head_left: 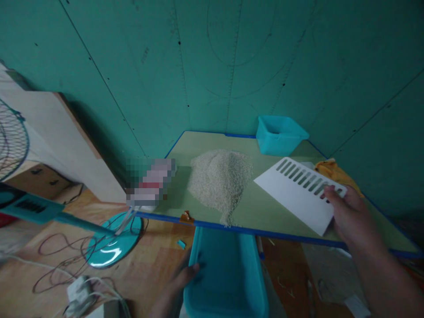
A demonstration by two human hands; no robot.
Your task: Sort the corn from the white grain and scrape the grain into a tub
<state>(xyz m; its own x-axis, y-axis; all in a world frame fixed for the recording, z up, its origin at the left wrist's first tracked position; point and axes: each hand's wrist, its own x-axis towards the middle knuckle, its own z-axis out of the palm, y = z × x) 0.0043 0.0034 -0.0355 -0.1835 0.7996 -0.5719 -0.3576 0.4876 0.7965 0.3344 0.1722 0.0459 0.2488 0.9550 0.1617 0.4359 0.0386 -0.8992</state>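
Head view: we are looking down at a green surface (265, 216) edged in blue tape, with a rice pile (220, 185) heaped near its front edge. Our right hand (351, 216) is gripping a white slotted plate (298, 207) by its right end, and the plate's long axis is slanting up and left from the hand toward the pile, its free end stopping just short of the grains. Our left hand (180, 282) is sitting low, below the surface's edge, at the side of a blue tub (255, 282), though we cannot tell whether it is clamping on. The hands are well apart, and the pile's front tail is reaching the edge just above the tub.
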